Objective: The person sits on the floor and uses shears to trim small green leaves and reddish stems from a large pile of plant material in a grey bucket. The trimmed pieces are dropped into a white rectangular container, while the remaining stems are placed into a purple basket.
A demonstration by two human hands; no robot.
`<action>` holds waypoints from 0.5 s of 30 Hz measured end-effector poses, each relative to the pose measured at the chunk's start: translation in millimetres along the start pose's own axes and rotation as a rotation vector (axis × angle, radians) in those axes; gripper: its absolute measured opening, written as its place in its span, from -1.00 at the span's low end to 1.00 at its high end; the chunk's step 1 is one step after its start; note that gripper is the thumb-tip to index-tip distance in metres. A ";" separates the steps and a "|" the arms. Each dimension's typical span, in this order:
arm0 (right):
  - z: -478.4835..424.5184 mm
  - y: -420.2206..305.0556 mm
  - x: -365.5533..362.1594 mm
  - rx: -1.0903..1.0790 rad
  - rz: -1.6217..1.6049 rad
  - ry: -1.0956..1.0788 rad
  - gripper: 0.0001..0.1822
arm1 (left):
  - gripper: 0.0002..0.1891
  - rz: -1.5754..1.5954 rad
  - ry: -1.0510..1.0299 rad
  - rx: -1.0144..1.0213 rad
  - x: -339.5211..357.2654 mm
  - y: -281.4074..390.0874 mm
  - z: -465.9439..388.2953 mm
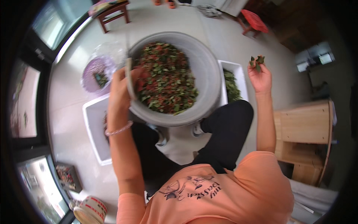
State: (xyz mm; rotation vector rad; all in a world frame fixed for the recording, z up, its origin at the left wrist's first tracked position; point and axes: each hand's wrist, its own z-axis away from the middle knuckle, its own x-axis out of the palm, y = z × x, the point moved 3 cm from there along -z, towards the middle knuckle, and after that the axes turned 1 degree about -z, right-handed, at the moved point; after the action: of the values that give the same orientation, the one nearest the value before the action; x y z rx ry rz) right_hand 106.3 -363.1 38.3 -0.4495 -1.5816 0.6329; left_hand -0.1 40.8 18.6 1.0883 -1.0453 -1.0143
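Observation:
My left hand (120,84) grips the left rim of a large grey basin (205,75), its fingers over the edge; the basin is tilted. Inside lies a heap of small red berries and green leaves (167,78), piled toward the left. Off to the right, my right hand (260,77) is raised and holds a small sprig of green leaves (258,63) between its fingertips. Behind the basin's right side stands a white foam box (242,75) with green leaves (231,85) in it. Another white foam box (91,131) sits at the left, partly hidden by my left arm.
A purple basin (88,74) with clear plastic and some contents stands on the floor at the left. Wooden stools (114,16) are farther off, one with a red cover (254,21). A wooden cabinet (304,123) is at the right, a bucket (91,211) at the lower left.

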 end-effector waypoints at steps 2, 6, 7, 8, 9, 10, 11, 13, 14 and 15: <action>13.9 -0.6 8.0 0.029 -0.115 -0.107 -0.74 | -0.70 -0.005 -0.024 0.026 3.4 -3.6 -2.1; 25.6 33.0 54.6 0.119 -0.322 -0.200 -0.77 | -0.73 -0.159 -0.149 -0.026 31.4 -2.8 1.1; 24.4 38.2 59.0 0.142 -0.367 -0.254 -0.76 | -0.74 -0.190 -0.184 -0.047 39.5 -6.2 1.1; 24.0 42.1 64.3 0.146 -0.400 -0.263 -0.76 | -0.77 -0.187 -0.225 -0.085 46.6 -12.4 -1.4; 24.5 45.5 68.7 0.150 -0.428 -0.268 -0.76 | -0.81 -0.221 -0.286 -0.090 53.8 -16.4 -2.4; 22.7 49.1 70.3 0.164 -0.451 -0.284 -0.76 | -0.83 -0.273 -0.289 -0.097 59.5 -17.2 -2.2; 20.8 52.6 71.4 0.179 -0.473 -0.300 -0.76 | -0.84 -0.325 -0.292 -0.104 62.2 -18.4 -2.8; 18.7 58.9 76.1 0.207 -0.508 -0.313 -0.76 | -0.85 -0.382 -0.319 -0.096 62.0 -23.2 -4.5; 18.3 62.1 79.5 0.219 -0.523 -0.310 -0.76 | -0.84 -0.391 -0.326 -0.083 64.0 -22.1 -3.3; 18.5 65.1 81.3 0.231 -0.538 -0.304 -0.77 | -0.84 -0.401 -0.335 -0.071 65.5 -20.6 -1.6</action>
State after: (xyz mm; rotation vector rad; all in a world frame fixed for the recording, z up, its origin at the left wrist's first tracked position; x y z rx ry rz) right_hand 73.7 -264.6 59.1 0.2557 -1.7911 0.4694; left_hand 12.4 -25.8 7.5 1.1169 -1.0656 -1.5863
